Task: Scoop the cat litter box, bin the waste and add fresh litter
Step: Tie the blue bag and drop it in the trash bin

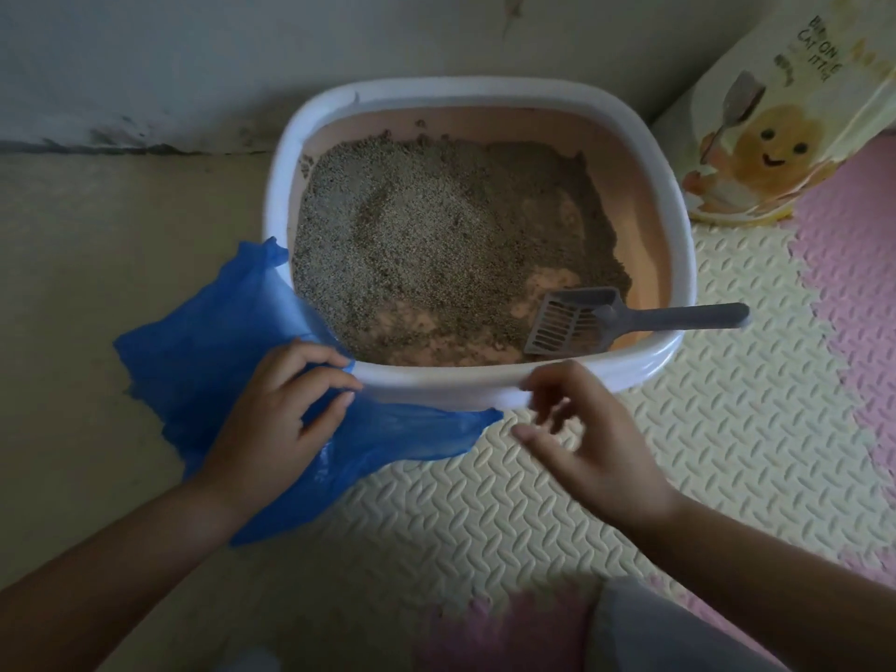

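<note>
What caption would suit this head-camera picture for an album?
Left hand holds a blue bag against the litter box; grey scoop rests inside, right hand free.

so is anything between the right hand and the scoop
Nothing visible does. The right hand hovers outside the near rim of the litter box; the scoop lies just inside it, handle jutting free over the right rim.

The floor (533, 502), partly foam-matted, bears the litter box (436, 380), blue bag (194, 361) and litter sack (766, 138).
</note>
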